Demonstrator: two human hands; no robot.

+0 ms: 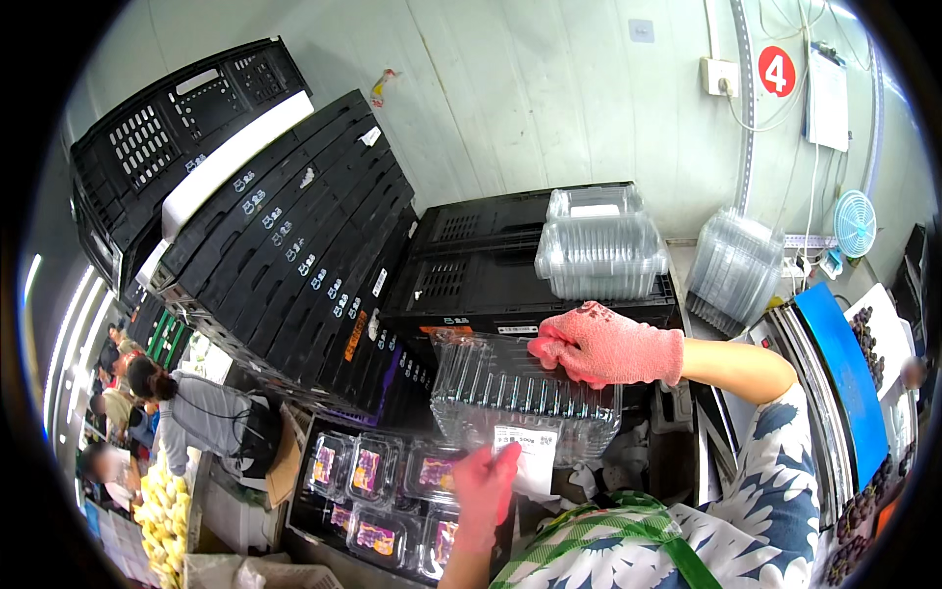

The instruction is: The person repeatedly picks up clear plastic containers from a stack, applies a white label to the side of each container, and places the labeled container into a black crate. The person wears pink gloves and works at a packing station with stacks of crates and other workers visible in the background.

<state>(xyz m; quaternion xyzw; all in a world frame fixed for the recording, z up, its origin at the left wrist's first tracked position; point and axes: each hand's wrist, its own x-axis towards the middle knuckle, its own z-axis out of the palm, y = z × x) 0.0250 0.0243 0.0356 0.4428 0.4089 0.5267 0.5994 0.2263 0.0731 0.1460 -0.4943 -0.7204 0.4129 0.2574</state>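
A nested stack of clear plastic clamshell containers (526,390) stands in front of me. My right hand (592,344), in a pink knit glove, has its fingers curled over the top edge of the stack. My left hand (489,486), also gloved in pink and slightly blurred, pinches a white printed paper label (536,460) at the stack's lower front. Beside my left hand, a black crate (294,515) holds several closed clear clamshells with purple labels (366,471). Another pile of clear containers (603,254) rests on black crates behind.
Tall stacked black folding crates (294,235) rise at the left. More nested containers (736,265), a blue fan (855,224), a blue panel (843,383) and dark grapes (857,508) are at the right. A co-worker in grey (210,420) stands by yellow produce (163,515).
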